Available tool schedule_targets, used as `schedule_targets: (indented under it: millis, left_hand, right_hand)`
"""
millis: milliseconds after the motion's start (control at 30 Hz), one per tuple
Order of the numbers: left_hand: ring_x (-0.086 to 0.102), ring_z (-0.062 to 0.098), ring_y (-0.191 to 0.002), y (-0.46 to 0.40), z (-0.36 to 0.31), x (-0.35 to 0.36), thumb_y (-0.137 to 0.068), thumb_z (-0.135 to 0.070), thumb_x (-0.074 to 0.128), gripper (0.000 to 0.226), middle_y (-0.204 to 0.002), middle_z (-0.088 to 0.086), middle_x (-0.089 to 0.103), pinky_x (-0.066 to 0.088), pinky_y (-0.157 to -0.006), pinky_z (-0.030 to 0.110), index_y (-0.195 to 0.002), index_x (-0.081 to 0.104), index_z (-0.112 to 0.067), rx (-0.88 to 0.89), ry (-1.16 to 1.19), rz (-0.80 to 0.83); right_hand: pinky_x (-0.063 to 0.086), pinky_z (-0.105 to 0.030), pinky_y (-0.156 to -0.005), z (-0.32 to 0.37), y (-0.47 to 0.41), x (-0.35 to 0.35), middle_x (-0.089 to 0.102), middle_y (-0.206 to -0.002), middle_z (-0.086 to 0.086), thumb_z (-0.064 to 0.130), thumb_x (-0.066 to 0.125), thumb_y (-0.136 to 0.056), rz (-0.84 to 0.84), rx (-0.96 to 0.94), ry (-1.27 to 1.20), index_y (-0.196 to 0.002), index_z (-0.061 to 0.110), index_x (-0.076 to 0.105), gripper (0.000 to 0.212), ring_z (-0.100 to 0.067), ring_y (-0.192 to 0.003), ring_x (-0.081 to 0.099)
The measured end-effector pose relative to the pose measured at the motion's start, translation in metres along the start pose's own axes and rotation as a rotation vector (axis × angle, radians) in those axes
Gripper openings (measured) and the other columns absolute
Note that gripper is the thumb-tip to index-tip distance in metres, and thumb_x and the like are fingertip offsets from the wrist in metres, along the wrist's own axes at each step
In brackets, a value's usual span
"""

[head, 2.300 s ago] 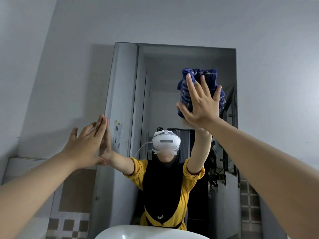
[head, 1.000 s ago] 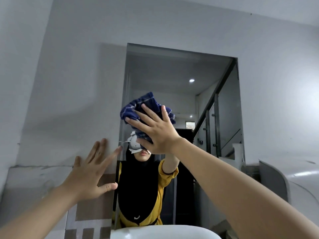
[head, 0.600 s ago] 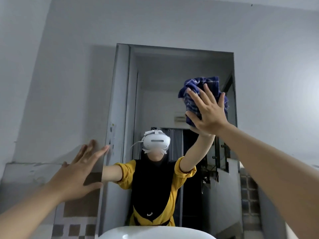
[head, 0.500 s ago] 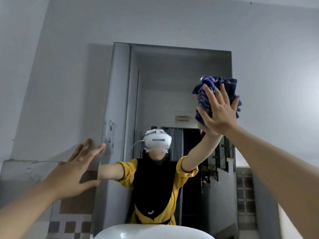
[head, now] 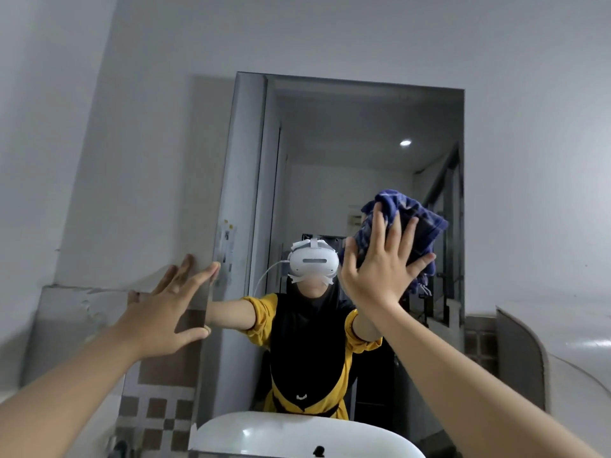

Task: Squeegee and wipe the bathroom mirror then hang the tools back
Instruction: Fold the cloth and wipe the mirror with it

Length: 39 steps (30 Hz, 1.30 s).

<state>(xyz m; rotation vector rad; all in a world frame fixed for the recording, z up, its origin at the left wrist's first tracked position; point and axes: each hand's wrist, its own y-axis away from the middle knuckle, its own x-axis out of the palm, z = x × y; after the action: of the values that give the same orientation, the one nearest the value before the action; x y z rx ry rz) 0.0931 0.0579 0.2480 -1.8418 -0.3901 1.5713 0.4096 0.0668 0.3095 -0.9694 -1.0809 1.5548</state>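
Note:
The tall rectangular mirror [head: 347, 133] hangs on the grey wall straight ahead. My right hand [head: 380, 269] presses a bunched blue checked cloth [head: 413, 223] flat against the glass at mid height on the right side, fingers spread over it. My left hand [head: 165, 312] is spread open with its fingertips at the mirror's left edge, holding nothing. No squeegee shows anywhere in the view.
A white basin [head: 297, 434] sits directly below the mirror. Brown and white checked tiles [head: 155, 414] cover the lower wall on the left. A curved white ledge [head: 562, 358] juts out at the lower right. The mirror reflects a person, a doorway and a stair railing.
My right hand has slid the cloth down and slightly left from the mirror's upper right to mid height. My left hand stays braced at the mirror's left edge.

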Motion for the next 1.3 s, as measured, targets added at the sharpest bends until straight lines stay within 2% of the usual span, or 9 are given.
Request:
schedule_targets:
  millis: [133, 267, 400, 533, 633, 767, 967, 1100, 1300]
  left_hand:
    - [-0.015, 0.022, -0.143, 0.001, 0.002, 0.002, -0.078, -0.056, 0.061, 0.101, -0.152, -0.008, -0.030, 0.013, -0.106, 0.073, -0.129, -0.026, -0.062, 0.017, 0.016, -0.016]
    - [-0.021, 0.021, -0.142, 0.000, 0.007, 0.009, -0.080, -0.055, 0.059, 0.099, -0.150, -0.009, -0.035, 0.011, -0.105, 0.073, -0.128, -0.028, -0.062, 0.030, 0.036, -0.018]
    - [-0.029, 0.023, -0.139, 0.011, 0.013, 0.021, -0.082, -0.064, 0.046, 0.090, -0.148, -0.005, -0.042, 0.005, -0.107, 0.070, -0.131, -0.028, -0.057, 0.116, 0.030, -0.010]
    - [-0.038, 0.024, -0.135, 0.019, 0.025, 0.038, -0.073, -0.076, 0.043, 0.099, -0.143, -0.003, -0.048, 0.003, -0.108, 0.064, -0.133, -0.031, -0.050, 0.134, -0.090, -0.013]
    - [-0.038, 0.028, -0.134, 0.019, 0.030, 0.049, -0.068, -0.082, 0.043, 0.104, -0.144, -0.002, -0.047, 0.000, -0.105, 0.063, -0.136, -0.028, -0.048, 0.138, -0.106, -0.044]
    - [-0.019, 0.035, -0.141, 0.020, 0.033, 0.054, -0.064, -0.085, 0.043, 0.106, -0.154, 0.004, -0.029, 0.007, -0.100, 0.069, -0.144, -0.013, -0.043, 0.165, -0.087, -0.092]
    - [-0.032, 0.030, -0.137, 0.018, 0.034, 0.058, -0.059, -0.088, 0.033, 0.104, -0.149, 0.000, -0.041, 0.003, -0.104, 0.071, -0.139, -0.021, -0.048, 0.158, -0.038, -0.076]
    - [-0.030, 0.032, -0.137, 0.019, 0.034, 0.060, -0.056, -0.090, 0.024, 0.102, -0.148, 0.000, -0.041, 0.004, -0.102, 0.073, -0.138, -0.022, -0.050, 0.142, -0.037, -0.067]
    - [-0.034, 0.031, -0.136, 0.020, 0.029, 0.059, -0.062, -0.084, 0.038, 0.103, -0.146, -0.002, -0.045, 0.007, -0.101, 0.075, -0.136, -0.024, -0.052, 0.134, -0.027, -0.058]
  right_hand:
    - [-0.014, -0.064, -0.107, 0.058, 0.011, 0.017, 0.009, -0.162, -0.001, 0.048, 0.042, -0.090, 0.036, -0.022, -0.036, -0.150, 0.035, 0.011, 0.069, -0.024, -0.148, -0.009]
    - [-0.020, -0.060, -0.104, 0.118, 0.012, 0.033, 0.004, -0.162, 0.001, 0.047, 0.041, -0.091, 0.081, -0.102, -0.061, -0.150, 0.039, 0.003, 0.070, -0.024, -0.147, -0.011]
    - [-0.022, -0.059, -0.103, 0.167, 0.008, 0.046, 0.003, -0.162, 0.001, 0.046, 0.037, -0.093, 0.146, -0.249, -0.060, -0.150, 0.038, 0.002, 0.067, -0.025, -0.147, -0.012]
    - [-0.025, -0.057, -0.101, 0.187, 0.011, 0.053, 0.005, -0.162, 0.002, 0.044, 0.039, -0.094, 0.216, -0.483, -0.002, -0.150, 0.039, 0.002, 0.067, -0.025, -0.148, -0.011]
    - [-0.025, -0.056, -0.102, 0.180, 0.018, 0.054, 0.009, -0.161, 0.003, 0.045, 0.040, -0.093, 0.216, -0.569, 0.035, -0.150, 0.039, 0.004, 0.067, -0.026, -0.148, -0.008]
    - [-0.027, -0.053, -0.103, 0.156, 0.025, 0.050, 0.018, -0.160, 0.003, 0.047, 0.043, -0.092, 0.193, -0.671, 0.092, -0.150, 0.038, 0.011, 0.067, -0.026, -0.148, 0.000]
    - [-0.011, -0.060, -0.109, 0.099, 0.038, 0.036, 0.026, -0.157, 0.001, 0.049, 0.047, -0.090, 0.187, -0.687, 0.119, -0.148, 0.036, 0.020, 0.066, -0.027, -0.148, 0.007]
    - [-0.005, -0.066, -0.109, 0.050, 0.036, 0.020, 0.026, -0.157, -0.001, 0.051, 0.049, -0.090, 0.198, -0.636, 0.160, -0.148, 0.035, 0.020, 0.067, -0.028, -0.148, 0.007]
    - [-0.007, -0.066, -0.111, -0.017, 0.025, -0.009, 0.015, -0.160, -0.003, 0.058, 0.036, -0.089, 0.217, -0.406, 0.217, -0.150, 0.032, 0.012, 0.071, -0.026, -0.148, -0.003]
